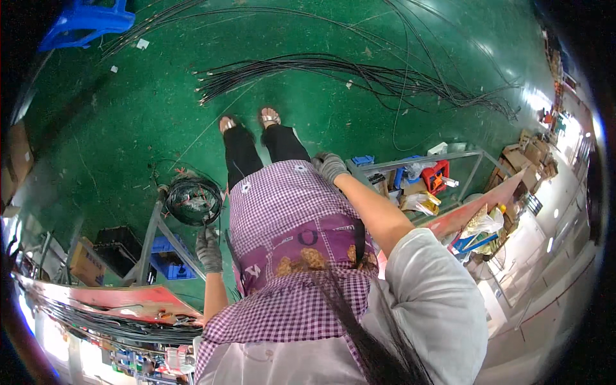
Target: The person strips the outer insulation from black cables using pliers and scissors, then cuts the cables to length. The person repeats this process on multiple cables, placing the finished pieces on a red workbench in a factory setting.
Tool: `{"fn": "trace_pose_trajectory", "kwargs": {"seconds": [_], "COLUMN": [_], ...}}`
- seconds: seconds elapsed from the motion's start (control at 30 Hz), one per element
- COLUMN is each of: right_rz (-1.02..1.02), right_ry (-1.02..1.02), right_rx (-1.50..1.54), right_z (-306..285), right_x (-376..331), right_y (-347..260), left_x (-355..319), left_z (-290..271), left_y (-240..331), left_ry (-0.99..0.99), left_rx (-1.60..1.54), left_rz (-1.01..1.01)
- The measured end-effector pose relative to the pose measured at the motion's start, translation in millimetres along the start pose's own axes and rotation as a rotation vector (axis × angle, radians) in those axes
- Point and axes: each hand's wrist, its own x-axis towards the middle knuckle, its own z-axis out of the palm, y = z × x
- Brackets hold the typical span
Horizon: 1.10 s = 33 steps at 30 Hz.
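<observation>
A coil of black cable (176, 215) hangs low at my left side, by the corner of a metal frame. My left hand (209, 250), in a grey glove, is closed at the coil's near edge and appears to grip it; the fingertips are partly hidden. On the right, my gloved right hand (331, 167) is curled beside the hem of my purple checked apron (282, 199), close to a metal table frame. Whatever its fingers hold, if anything, is hidden.
Long black cables (308, 63) lie bundled across the green floor ahead of my feet. A blue plastic stool (90, 24) is at the far left. Metal-framed tables flank me; the right frame (420, 160) surrounds a red bin (437, 176), the left a blue crate (172, 258).
</observation>
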Motion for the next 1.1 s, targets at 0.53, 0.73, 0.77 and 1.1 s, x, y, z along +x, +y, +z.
{"fn": "trace_pose_trajectory", "kwargs": {"seconds": [0.53,0.73,0.77,1.1], "right_rz": [0.019,-0.190,-0.145,-0.254], "right_ry": [-0.060,0.387,0.285,0.163], "right_rx": [-0.293,-0.520,-0.553,-0.413], "right_z": [55,76,75,87], "right_x": [412,549,558,495], "right_y": [-133,-172,-183,-168], "left_x": [263,319,325,340], "left_z": [191,220,216,239], "left_y": [36,35,35,35], "left_ry": [0.121,-0.035,-0.015,-0.012], "left_rx": [0.443,0.307,0.493,-0.762], "left_rz": [0.087,0.310,0.438,-0.346]}}
